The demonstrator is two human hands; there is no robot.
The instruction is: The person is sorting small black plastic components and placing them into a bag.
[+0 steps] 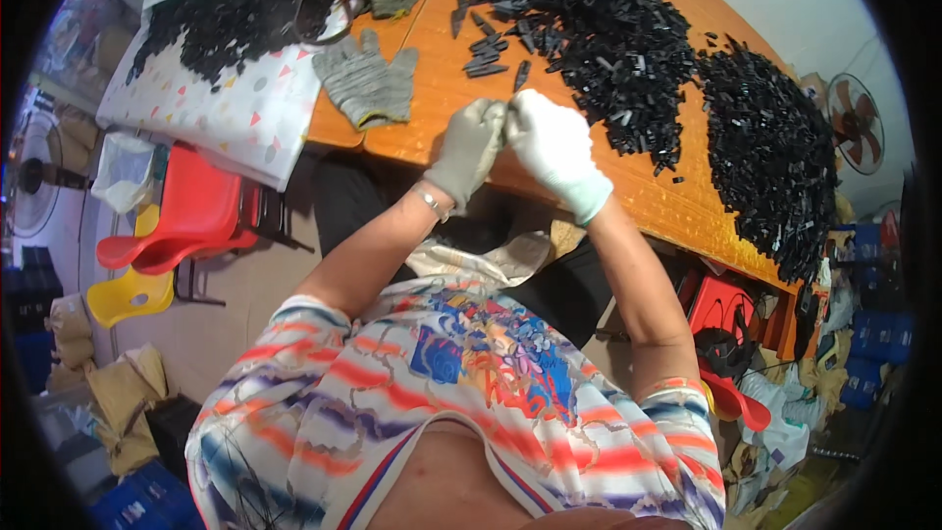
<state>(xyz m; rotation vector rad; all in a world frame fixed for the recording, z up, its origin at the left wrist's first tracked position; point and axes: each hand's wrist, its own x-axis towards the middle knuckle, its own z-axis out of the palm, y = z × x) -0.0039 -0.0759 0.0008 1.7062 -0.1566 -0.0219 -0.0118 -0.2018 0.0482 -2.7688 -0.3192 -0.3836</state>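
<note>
My left hand (471, 147) wears a grey-green knit glove and my right hand (554, 142) a white one. The two meet at the fingertips over the near edge of the orange wooden table (442, 79). Their fingers are pinched together around something small that the gloves hide. Just beyond them lie a few loose black plastic pieces (486, 54), and a big heap of black pieces (599, 29) spreads across the table behind my right hand.
A spare grey glove (365, 79) lies flat left of my hands. A second black heap (770, 152) fills the right end. A patterned cloth (211, 103) with more black parts drapes the left end. Red chair (186, 216) and yellow chair (128, 294) stand left.
</note>
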